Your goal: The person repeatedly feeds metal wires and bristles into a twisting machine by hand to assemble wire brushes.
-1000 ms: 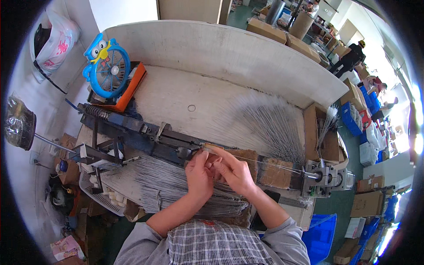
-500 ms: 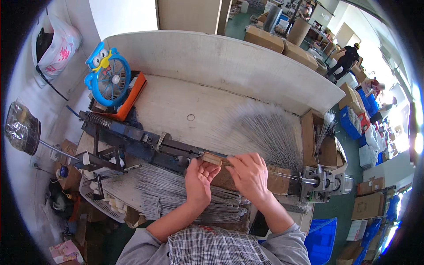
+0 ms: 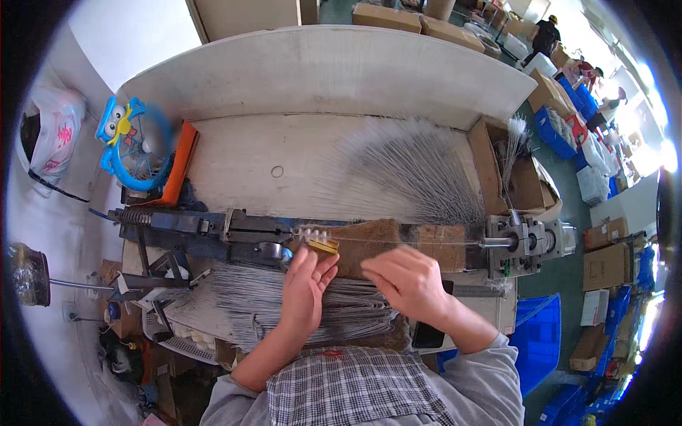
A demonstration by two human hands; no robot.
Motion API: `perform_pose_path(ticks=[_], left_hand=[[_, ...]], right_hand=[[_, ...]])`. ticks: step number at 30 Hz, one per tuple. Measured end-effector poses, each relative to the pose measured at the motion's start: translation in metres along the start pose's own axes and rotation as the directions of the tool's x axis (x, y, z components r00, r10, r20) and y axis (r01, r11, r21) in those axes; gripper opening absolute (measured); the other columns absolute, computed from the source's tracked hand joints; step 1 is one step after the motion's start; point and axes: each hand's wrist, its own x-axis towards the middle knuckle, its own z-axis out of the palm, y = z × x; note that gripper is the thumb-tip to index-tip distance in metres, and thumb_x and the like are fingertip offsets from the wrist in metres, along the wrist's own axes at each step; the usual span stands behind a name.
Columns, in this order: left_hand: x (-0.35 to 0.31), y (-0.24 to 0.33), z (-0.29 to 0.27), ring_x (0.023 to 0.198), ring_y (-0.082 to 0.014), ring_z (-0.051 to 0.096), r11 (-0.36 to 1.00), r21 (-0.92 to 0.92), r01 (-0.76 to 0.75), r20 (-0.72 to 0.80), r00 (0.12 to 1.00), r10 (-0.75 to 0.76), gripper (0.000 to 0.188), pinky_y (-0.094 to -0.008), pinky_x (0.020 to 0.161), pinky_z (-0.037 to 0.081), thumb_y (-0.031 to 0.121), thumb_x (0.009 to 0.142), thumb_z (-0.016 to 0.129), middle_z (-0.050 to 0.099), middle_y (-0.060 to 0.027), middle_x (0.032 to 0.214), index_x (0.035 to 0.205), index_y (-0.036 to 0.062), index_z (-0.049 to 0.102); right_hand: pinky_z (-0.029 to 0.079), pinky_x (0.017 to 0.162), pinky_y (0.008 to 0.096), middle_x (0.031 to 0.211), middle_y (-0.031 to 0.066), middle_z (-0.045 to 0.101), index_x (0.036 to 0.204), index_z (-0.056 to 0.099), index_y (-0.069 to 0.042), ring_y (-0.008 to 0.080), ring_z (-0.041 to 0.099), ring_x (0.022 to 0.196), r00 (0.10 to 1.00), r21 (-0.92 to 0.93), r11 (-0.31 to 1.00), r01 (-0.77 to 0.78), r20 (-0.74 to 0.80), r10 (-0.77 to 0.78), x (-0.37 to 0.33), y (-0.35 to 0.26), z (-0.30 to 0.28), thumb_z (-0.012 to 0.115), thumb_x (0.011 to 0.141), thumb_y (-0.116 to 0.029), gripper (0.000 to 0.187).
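My left hand (image 3: 304,287) is in front of the long bench machine, its thumb and fingertips on a small yellowish block (image 3: 323,246). Just behind the block, several pale tufts (image 3: 310,234) sit at the end of the dark metal clamp (image 3: 259,228). A thin wire (image 3: 444,242) runs from there over the brown covering to the metal chuck (image 3: 503,243) on the right. My right hand (image 3: 410,282) is off to the block's right, fingers curled together. Whatever its fingertips hold, if anything, is hidden.
Bundled grey wires (image 3: 305,302) lie along the near side, and a fan of loose wires (image 3: 419,174) at the back right. A cardboard box (image 3: 490,153) stands beside the chuck. A blue owl-shaped fan (image 3: 142,145) is at the left. A blue bin (image 3: 536,337) sits at the lower right.
My right hand has pulled back from the block toward the near side. The block has tilted in my left hand, uncovering the tufts. The whole view has turned and shifted.
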Motion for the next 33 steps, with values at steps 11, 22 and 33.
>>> perform_pose_path(ticks=[11, 22, 33], left_hand=[[-0.040, 0.063, -0.181, 0.070, -0.0144, 0.059, 0.901, -0.124, -0.416, -0.664, 0.710, 0.236, 0.020, -0.0276, 0.070, 0.051, 0.023, 0.088, 0.065, 0.064, -0.0040, 0.086, 0.097, 0.0057, 0.061], [-0.076, 0.111, -0.360, 0.069, -0.0132, 0.056, 0.830, 0.179, -0.528, -0.888, 0.276, 0.367, 0.049, -0.0276, 0.062, 0.044, 0.049, 0.083, 0.068, 0.061, -0.0023, 0.082, 0.108, 0.0064, 0.063], [-0.030, 0.009, -0.134, 0.090, -0.0191, 0.063, 0.957, -0.198, -0.212, -0.302, 0.942, 0.146, 0.021, -0.0326, 0.077, 0.053, 0.024, 0.095, 0.052, 0.065, -0.0082, 0.102, 0.105, 0.0064, 0.058]], right_hand=[[0.052, 0.067, 0.0346, 0.084, 0.0080, 0.066, 0.095, 0.067, -0.008, 0.0263, 0.065, 0.077, 0.832, -0.039, 0.934, -0.356, 0.442, 0.336, -0.075, 0.041, 0.018, 0.067, 0.082, -0.022, 0.019], [0.051, 0.072, 0.0394, 0.091, 0.0107, 0.064, 0.095, 0.066, -0.009, 0.0311, 0.063, 0.087, 0.831, -0.069, 0.917, -0.393, 0.400, 0.386, -0.073, 0.046, -0.018, 0.062, 0.085, -0.021, 0.016], [0.050, 0.071, 0.0430, 0.092, 0.0095, 0.062, 0.107, 0.064, -0.012, 0.0320, 0.062, 0.086, 0.755, -0.259, 0.927, -0.271, 0.540, 0.372, -0.083, 0.047, -0.016, 0.060, 0.086, -0.021, 0.023]])
